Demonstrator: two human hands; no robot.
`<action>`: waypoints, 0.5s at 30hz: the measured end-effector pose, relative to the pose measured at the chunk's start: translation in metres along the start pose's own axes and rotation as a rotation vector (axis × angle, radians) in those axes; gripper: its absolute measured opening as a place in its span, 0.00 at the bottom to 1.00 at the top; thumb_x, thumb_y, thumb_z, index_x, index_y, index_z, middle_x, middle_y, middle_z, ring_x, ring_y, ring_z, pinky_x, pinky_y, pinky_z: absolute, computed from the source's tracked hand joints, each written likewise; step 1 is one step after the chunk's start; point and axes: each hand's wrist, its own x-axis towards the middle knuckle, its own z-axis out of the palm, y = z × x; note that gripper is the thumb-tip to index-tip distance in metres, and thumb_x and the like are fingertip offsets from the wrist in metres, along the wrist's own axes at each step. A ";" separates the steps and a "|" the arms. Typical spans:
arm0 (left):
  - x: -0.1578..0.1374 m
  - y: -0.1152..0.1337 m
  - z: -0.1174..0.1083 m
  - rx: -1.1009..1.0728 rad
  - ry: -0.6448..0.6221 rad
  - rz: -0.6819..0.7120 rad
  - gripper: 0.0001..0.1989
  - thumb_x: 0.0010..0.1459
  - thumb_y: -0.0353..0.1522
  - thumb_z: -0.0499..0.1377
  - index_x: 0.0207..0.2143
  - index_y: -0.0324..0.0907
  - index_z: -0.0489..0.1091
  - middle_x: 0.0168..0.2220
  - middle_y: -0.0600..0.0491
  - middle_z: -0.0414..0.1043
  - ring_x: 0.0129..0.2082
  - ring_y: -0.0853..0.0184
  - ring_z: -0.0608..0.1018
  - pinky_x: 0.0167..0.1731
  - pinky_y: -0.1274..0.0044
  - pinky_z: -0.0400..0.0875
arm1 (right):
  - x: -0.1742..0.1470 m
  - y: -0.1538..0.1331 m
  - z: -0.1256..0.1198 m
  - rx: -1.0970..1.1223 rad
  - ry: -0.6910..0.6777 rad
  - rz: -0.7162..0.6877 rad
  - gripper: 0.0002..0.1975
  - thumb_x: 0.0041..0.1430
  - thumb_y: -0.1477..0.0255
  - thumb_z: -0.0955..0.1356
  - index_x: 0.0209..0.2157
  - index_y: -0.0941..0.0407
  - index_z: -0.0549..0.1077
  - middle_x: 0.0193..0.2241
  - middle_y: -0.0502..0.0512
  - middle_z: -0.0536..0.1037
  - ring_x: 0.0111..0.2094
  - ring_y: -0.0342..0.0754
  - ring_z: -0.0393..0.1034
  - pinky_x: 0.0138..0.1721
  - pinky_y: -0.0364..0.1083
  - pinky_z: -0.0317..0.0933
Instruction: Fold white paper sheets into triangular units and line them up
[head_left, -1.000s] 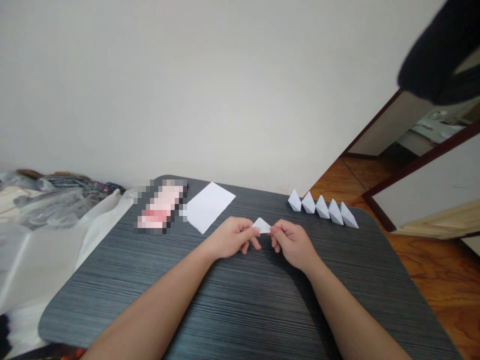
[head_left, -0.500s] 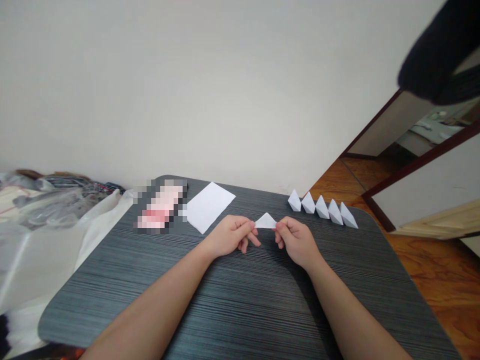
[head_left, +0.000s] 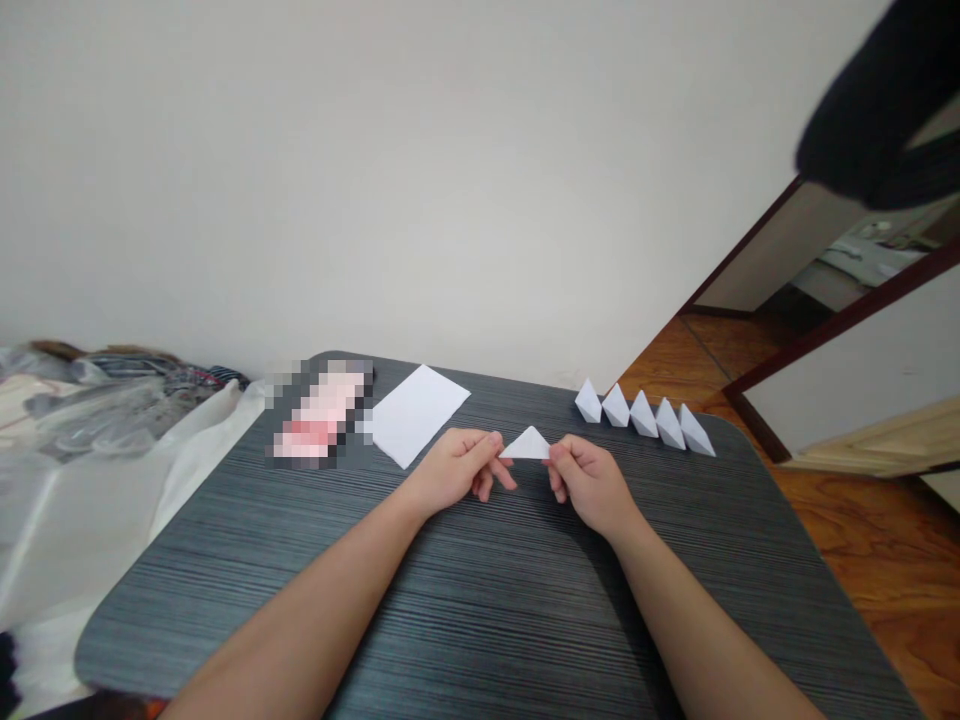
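A small white triangle of folded paper (head_left: 528,445) is held just above the dark table, point up. My left hand (head_left: 459,468) is closed at its left corner, thumb and forefinger meeting there while the other fingers hang loosely below. At the opposite corner, my right hand (head_left: 589,480) pinches the paper between thumb and curled forefinger. Several folded white paper boats (head_left: 643,415) stand in a slanting row beyond my right hand. A stack of flat white paper (head_left: 421,412) lies behind my left hand.
The table (head_left: 450,620) is dark with a wood-grain pattern and backs onto a pale wall (head_left: 450,180). A blurred-out object (head_left: 322,410) lies at the far left. Plastic-wrapped things and cloth (head_left: 97,430) crowd the left edge. Wooden floor (head_left: 862,540) shows on the right.
My left fingertips have drawn slightly left, so more of the triangle's left corner shows. My right hand stays almost where it was, at the right corner.
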 end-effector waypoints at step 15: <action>-0.003 0.004 0.002 0.123 -0.028 0.008 0.17 0.59 0.41 0.50 0.30 0.36 0.66 0.25 0.50 0.73 0.16 0.76 0.68 0.17 0.83 0.59 | -0.002 -0.004 0.002 -0.058 -0.110 -0.015 0.14 0.60 0.64 0.62 0.23 0.56 0.65 0.14 0.46 0.67 0.14 0.39 0.59 0.18 0.39 0.54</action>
